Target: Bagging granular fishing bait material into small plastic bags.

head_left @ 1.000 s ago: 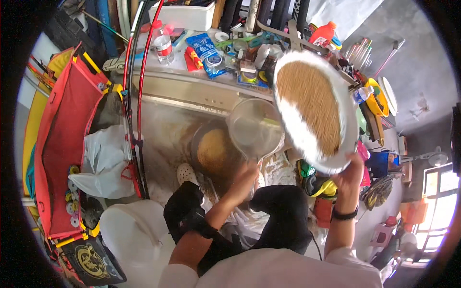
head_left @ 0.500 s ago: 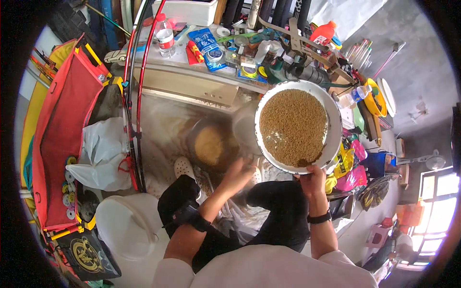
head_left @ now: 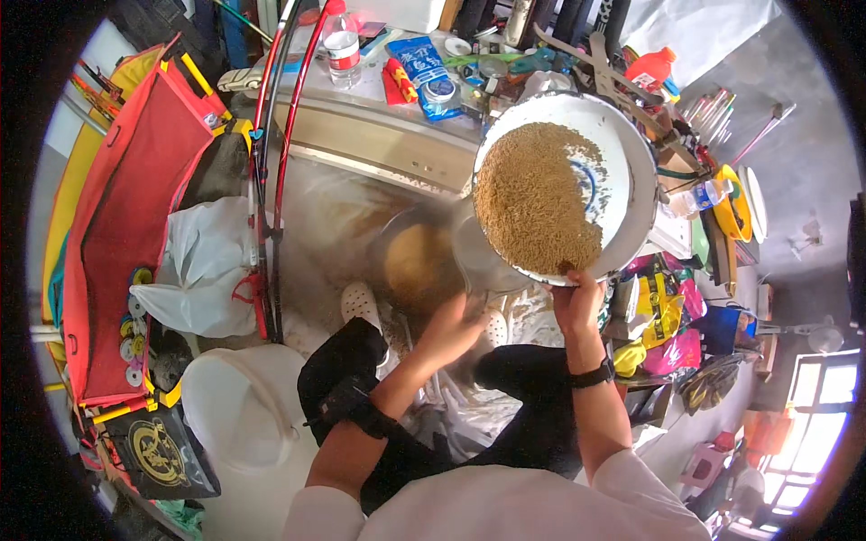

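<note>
Basin: white and round, with a dark, chipped rim and a blue mark inside; the basin is gripped at its near edge by the right hand, raised and tilted toward the left.
Pellets: small and brown; the pellets are heaped on the basin's left side, its right side left bare.
Tool: round, pale grey and blurred; the tool is held by the left hand, partly hidden by the basin.
Pan: dark and round; the pan is set on the floor, left of the tool.
Powder: tan, fine-looking; the powder is gathered within the pan.
</note>
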Demonstrator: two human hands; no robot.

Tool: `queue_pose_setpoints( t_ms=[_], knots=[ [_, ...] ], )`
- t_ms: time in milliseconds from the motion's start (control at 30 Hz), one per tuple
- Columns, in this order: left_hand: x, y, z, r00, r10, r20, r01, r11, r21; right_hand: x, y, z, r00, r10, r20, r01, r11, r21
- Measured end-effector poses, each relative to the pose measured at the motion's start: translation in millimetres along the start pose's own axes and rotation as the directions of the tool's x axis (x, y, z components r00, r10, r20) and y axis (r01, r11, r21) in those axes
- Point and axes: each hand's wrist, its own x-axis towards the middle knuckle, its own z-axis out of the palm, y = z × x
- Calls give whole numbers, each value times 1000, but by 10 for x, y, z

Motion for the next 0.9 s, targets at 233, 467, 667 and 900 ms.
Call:
queue_pose_setpoints(
  t_ms=[233,467,667,900],
  knots=[
    [4,-142,-140,988,-150,-34,147,986,-79,57,211,107,997,-18,-76,12,997,-82],
    [-49,-111,-172,988,-141,-66,136,988,-76,224,237,115,999,3,48,3,994,-113],
    [-88,-116,-216,988,-126,-89,118,989,-88,209,212,151,995,-64,82,73,991,-112],
    [-148,-138,-240,991,-106,-78,90,979,-182,215,183,114,998,-28,58,36,988,-148]
  ],
)
